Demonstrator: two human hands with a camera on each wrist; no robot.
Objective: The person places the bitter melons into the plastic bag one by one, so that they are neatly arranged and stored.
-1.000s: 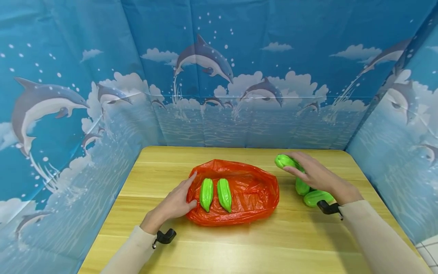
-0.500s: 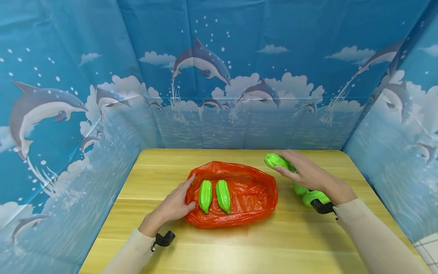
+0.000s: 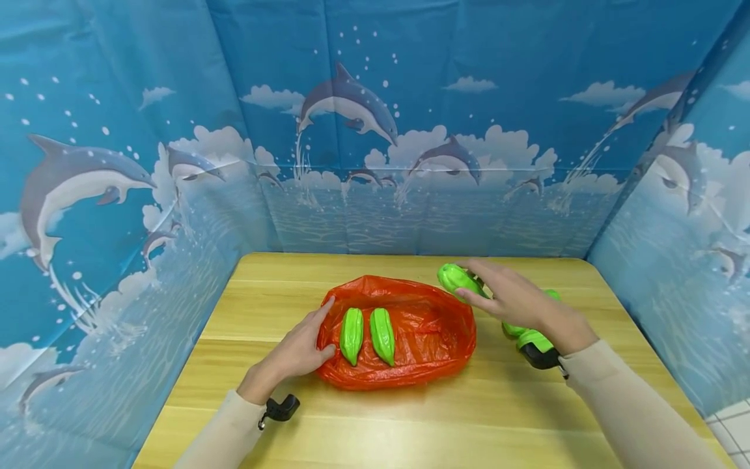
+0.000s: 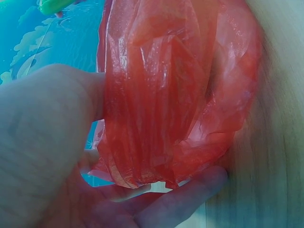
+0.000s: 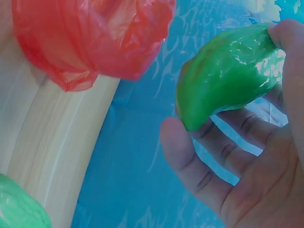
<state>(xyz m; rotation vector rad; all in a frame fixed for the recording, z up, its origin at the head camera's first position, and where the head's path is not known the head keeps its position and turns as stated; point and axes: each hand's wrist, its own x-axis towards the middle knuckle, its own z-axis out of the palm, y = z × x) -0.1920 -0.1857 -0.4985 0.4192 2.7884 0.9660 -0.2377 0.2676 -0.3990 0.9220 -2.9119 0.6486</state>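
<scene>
Left grip [image 3: 295, 342]: thumb and fingers well apart, touching left edge of red bag [image 3: 404, 379], which lay open just right of it. Pair of green fruits [image 3: 351, 335] sat inside bag, side by side, near my left fingers. Right grip [image 3: 510, 296]: clamped on raised fruit [image 3: 454, 279] between thumb and fingers, above desk [image 3: 375, 430], near bag's far right edge. Loose fruits [image 3: 514, 330] lay below right grip, partly hidden by it. Dolphin curtain [image 3: 375, 208] hung beyond both grips.
</scene>
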